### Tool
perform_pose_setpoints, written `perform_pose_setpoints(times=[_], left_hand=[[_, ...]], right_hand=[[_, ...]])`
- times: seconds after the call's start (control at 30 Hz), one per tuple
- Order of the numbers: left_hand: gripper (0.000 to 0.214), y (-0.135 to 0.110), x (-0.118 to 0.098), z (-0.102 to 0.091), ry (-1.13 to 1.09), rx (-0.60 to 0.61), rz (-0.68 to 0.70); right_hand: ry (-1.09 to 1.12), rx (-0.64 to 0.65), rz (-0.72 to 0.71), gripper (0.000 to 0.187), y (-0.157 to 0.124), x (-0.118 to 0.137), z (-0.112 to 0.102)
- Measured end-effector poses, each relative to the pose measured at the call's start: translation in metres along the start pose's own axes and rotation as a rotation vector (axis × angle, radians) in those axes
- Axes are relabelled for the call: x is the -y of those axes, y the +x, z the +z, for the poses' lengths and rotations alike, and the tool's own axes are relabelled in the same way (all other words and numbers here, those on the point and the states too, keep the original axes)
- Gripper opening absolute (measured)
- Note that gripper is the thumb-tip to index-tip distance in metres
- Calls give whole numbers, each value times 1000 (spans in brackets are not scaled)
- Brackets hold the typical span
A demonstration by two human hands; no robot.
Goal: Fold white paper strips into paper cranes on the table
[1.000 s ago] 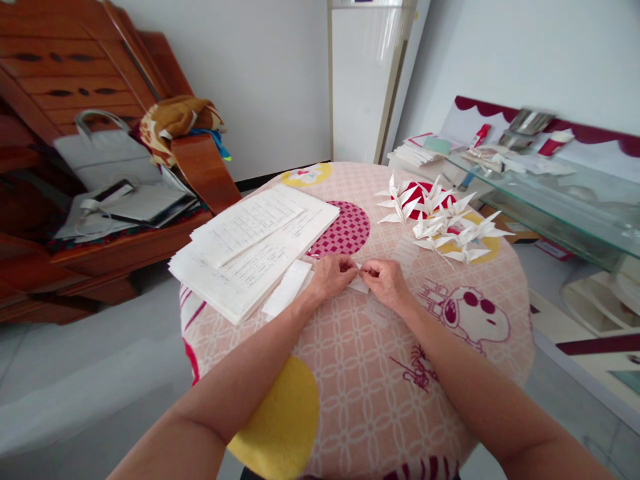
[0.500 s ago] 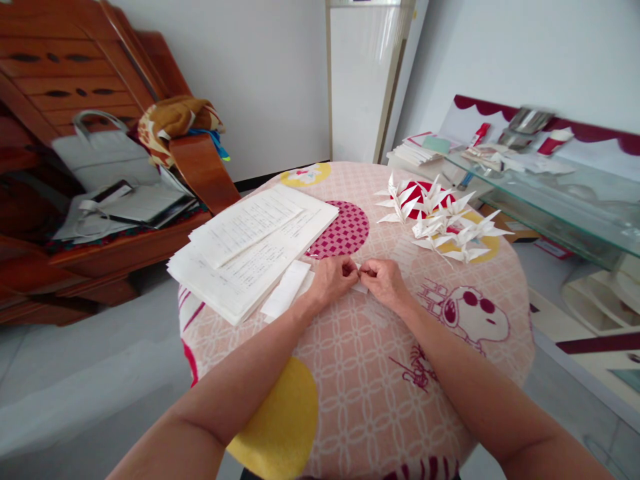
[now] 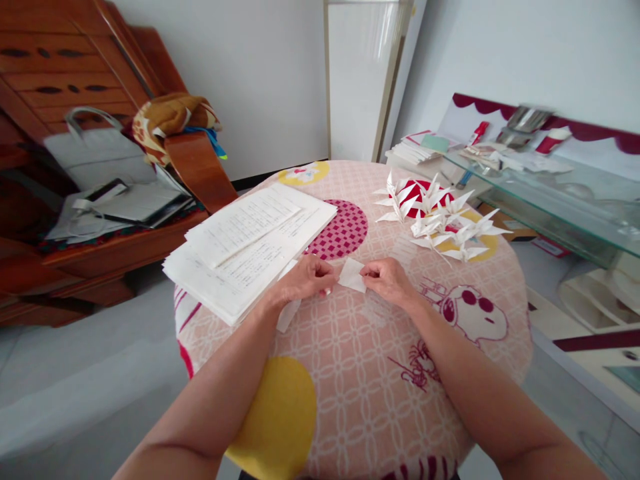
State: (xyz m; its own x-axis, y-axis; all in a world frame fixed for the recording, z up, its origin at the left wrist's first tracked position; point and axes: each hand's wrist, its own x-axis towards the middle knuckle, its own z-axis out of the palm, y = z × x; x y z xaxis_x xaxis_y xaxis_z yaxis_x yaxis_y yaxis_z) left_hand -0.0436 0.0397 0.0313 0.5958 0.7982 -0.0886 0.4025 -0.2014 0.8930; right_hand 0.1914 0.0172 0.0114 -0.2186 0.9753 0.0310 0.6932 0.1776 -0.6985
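Observation:
A small folded piece of white paper (image 3: 353,275) lies between my two hands on the patterned tablecloth. My right hand (image 3: 389,281) pinches its right edge with thumb and forefinger. My left hand (image 3: 307,279) is just left of the paper, fingers curled together; whether they grip anything is hidden, though a white speck shows below the fingertips. Partly covered by that hand and wrist are white paper strips (image 3: 289,316). Beside them is a thick stack of handwritten sheets (image 3: 250,247). Several folded white paper cranes (image 3: 465,233) stand at the table's far right.
The round table's cloth (image 3: 350,380) is pink with yellow patches. To the right, a glass shelf (image 3: 545,193) carries papers, a metal pot and a red-and-white cup. A wooden seat (image 3: 120,247) at the left holds a grey bag (image 3: 103,153) and a brown cloth (image 3: 173,120).
My left hand has moved left, away from my right hand, baring the small paper between them. It now covers more of the paper strips. My right hand has stayed nearly in place.

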Motion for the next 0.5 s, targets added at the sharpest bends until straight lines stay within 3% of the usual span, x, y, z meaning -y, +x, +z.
perform_pose_setpoints(times=[0.07, 0.13, 0.2, 0.23, 0.3, 0.5], left_hand=[[27, -5, 0, -2, 85, 65, 15], [7, -3, 0, 2, 154, -36, 87], [21, 3, 1, 10, 177, -200, 208], [24, 7, 2, 15, 188, -226, 267], [27, 14, 4, 23, 241, -225, 335], [23, 22, 10, 30, 332, -111, 328]], right_hand=[[-43, 13, -19, 14, -3, 1, -2], [-83, 22, -35, 17, -5, 2, -4], [-114, 25, -44, 19, -7, 4, -5], [-128, 25, -46, 19, -8, 5, -5], [-161, 22, -45, 18, -10, 6, -6], [-212, 13, -39, 14, -10, 4, -7]])
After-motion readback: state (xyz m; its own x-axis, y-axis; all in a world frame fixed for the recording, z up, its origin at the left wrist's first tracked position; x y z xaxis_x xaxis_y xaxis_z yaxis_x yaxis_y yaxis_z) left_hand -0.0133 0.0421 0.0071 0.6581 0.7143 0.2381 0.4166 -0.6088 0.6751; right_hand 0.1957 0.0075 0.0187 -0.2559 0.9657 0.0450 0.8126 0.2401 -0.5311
